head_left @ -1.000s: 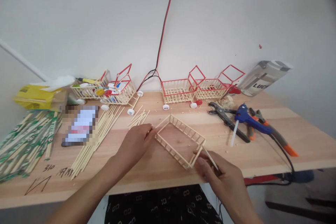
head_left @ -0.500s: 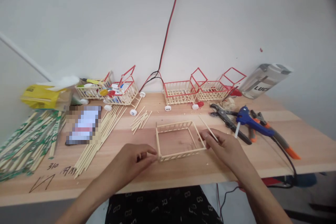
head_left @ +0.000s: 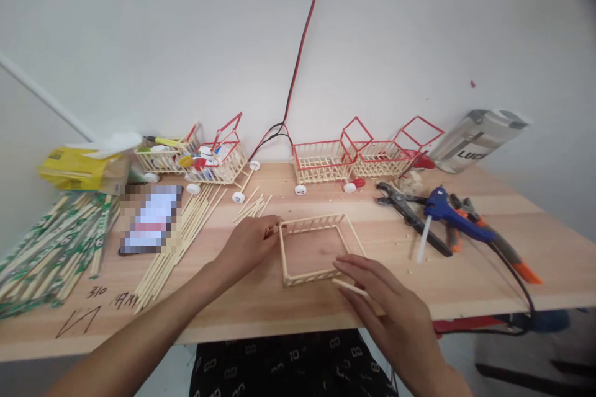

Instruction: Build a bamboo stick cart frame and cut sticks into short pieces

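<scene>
**Left hand (head_left: 251,239) shifts from the stick frame (head_left: 310,276)'s near left corner to its far one; right hand (head_left: 391,298) comes down at the near side**

Nearest, black patterned clothing (head_left: 288,363) shows below the edge of the tabletop (head_left: 223,316). The right hand holds a loose stick (head_left: 351,287) between fingers and thumb, its fingertips over the near right part of the frame. The left hand's fingers are drawn narrow at the far left corner; pinching or merely touching, I cannot tell.

Left of the hands lie long bare sticks (head_left: 172,254), a phone (head_left: 151,220) and green-and-white wrapped sticks (head_left: 56,242). To the right are a blue glue gun (head_left: 442,208) and black-handled cutters (head_left: 414,217). Short sticks (head_left: 254,206) lie just behind the left hand. Along the wall stand wheeled stick carts with red handles, two at left (head_left: 218,167) and two at right (head_left: 321,164).

Between the hands, on the tabletop, the frame is a pale rectangle, its long sides paired rails joined by short rungs, the middle open.

The right hand hides the frame's near right corner, the left hand covers its own fingertips, and the phone's screen is pixelated.
</scene>
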Motion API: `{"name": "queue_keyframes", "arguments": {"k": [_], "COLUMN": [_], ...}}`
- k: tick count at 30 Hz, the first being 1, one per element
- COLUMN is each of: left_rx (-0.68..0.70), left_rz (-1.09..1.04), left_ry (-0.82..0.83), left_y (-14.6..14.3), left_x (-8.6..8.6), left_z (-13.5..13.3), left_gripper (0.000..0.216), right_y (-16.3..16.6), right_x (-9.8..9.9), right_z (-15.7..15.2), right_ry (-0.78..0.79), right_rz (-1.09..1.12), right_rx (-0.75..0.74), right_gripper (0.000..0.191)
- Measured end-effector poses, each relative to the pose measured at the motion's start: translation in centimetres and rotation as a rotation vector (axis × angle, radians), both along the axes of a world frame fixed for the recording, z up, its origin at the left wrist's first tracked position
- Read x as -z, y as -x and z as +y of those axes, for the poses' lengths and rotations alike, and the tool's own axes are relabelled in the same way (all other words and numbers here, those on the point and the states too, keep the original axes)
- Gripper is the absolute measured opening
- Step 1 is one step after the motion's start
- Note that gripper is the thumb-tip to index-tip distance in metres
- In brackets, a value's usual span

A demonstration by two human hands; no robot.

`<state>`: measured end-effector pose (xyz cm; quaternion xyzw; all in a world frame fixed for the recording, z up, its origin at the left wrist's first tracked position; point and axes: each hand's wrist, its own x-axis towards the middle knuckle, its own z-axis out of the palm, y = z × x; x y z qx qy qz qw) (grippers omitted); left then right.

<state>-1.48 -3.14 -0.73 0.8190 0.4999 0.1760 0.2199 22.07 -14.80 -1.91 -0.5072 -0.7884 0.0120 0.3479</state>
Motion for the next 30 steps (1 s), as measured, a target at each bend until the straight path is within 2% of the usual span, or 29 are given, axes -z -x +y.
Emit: {"name": "queue_keyframes", "arguments": {"k": [3,7,11,17,22,26,30], "left_rx": [-0.019,-0.018,0.012,0.075,0.032,0.015,0.017], "left_rz": [0.053,0.091,0.043,-0.045,-0.085,-0.070,-0.052], "left_ry": [-0.047,-0.116,-0.188,-0.407,-0.450,-0.437,-0.399], "left_y": [-0.1,0.2,-0.1,-1.5,-2.2,-2.3,-2.2], "left_x": [0.3,0.8,1.5,2.8,2.9,3.3,3.8], "left_z": [-0.1,-1.0,-2.7,-5.8,-7.4,-7.6,-7.6], "left_gripper": [0.027,0.030,0.033,0.036,0.042,0.043,0.038], "right_y": [0.6,-0.4,-2.3,-3.4,-3.8,-4.1,-4.1], "right_x": [0.4,0.4,0.3,0.2,-0.5,0.3,1.2], "right_z": [0.4,1.6,3.3,5.2,3.4,0.8,0.3], "right_ry": [0.011,0.014,0.000,-0.031,0.009,0.070,0.132], "right_rz": [-0.008,0.001,-0.007,0.026,0.149,0.123,0.072], "right_rx": [-0.008,0.048,0.094,0.105,0.173,0.033,-0.073], "right_gripper": [0.025,0.021,0.020,0.020,0.020,0.028,0.038]}}
